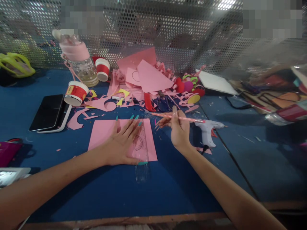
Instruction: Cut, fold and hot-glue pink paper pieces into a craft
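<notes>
My left hand [123, 140] lies flat with its fingers spread on a sheet of pink paper [100, 131]. Under its fingertips and thumb runs a clear plastic ruler [142, 174] with a protractor marking, laid across the sheet's right part and sticking out past its near edge. Just right of the paper, my right hand [181, 129] pinches a slim pink pen [192, 119] between thumb and fingers. The pen is held nearly level, one end pointing left above the sheet's far right corner.
Pink paper scraps [155, 76] are heaped at the back against a perforated metal panel [168, 28]. A white glue gun [207, 131] lies to the right. On the left are a phone [48, 111], two paper cups [76, 93] and a water bottle [80, 60].
</notes>
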`<state>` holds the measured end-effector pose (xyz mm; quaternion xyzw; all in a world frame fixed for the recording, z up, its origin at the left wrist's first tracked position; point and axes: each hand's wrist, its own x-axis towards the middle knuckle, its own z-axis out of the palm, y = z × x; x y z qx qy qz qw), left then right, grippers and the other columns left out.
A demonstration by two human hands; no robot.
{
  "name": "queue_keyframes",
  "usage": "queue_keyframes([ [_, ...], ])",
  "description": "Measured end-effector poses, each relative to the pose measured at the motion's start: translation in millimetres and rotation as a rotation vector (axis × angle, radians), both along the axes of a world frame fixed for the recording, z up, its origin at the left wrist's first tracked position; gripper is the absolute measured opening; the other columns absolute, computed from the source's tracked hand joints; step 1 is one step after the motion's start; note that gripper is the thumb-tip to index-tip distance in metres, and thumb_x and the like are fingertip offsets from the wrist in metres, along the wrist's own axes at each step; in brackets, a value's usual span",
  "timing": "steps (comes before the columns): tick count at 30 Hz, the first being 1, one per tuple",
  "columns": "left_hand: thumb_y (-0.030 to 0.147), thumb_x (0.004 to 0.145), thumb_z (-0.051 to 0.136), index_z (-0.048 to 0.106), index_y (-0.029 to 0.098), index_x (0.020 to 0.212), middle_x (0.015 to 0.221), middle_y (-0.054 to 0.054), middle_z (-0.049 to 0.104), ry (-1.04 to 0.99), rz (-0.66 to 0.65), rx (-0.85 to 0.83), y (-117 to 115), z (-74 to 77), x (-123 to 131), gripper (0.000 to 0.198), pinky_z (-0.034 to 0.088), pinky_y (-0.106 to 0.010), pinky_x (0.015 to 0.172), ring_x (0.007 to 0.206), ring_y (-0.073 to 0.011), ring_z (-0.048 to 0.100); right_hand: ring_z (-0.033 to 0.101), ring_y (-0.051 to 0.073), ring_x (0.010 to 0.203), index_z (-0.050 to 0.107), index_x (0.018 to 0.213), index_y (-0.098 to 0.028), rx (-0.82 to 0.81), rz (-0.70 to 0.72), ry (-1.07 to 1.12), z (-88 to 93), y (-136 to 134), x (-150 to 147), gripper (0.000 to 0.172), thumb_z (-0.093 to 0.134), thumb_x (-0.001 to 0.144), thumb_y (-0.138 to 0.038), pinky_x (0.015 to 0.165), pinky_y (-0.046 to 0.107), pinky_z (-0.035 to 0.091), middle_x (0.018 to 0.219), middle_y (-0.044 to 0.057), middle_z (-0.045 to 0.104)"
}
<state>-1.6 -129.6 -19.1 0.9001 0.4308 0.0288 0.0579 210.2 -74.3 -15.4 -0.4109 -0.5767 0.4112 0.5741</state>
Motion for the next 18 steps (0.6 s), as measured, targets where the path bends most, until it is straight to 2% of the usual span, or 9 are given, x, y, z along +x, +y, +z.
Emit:
queue_keyframes([
  [9,0.083,0.068,0.024,-0.003,0.011,0.145,0.151,-0.019,0.004,0.011,0.009,-0.047,0.7,1.8,0.6,0.108,-0.011,-0.064,0.101,0.138,-0.0369,0.003,0.062,0.012,0.052,0.053,0.081,-0.021,-0.012,-0.006,0.008,0.5,-0.1,-1.0,0.029,0.045,0.088,-0.048,0.046,0.025,0.052,0.057,-0.003,0.059],
  [18,0.084,0.068,0.024,0.000,0.009,0.145,0.151,-0.020,0.006,0.014,0.007,-0.049,1.2,1.1,0.9,0.110,-0.012,-0.063,0.101,0.139,-0.0358,0.002,0.062,0.012,0.052,0.053,0.081,-0.022,-0.012,-0.012,-0.008,-2.0,0.1,0.5,0.030,0.045,0.088,-0.049,0.046,0.025,0.052,0.057,-0.003,0.059],
])
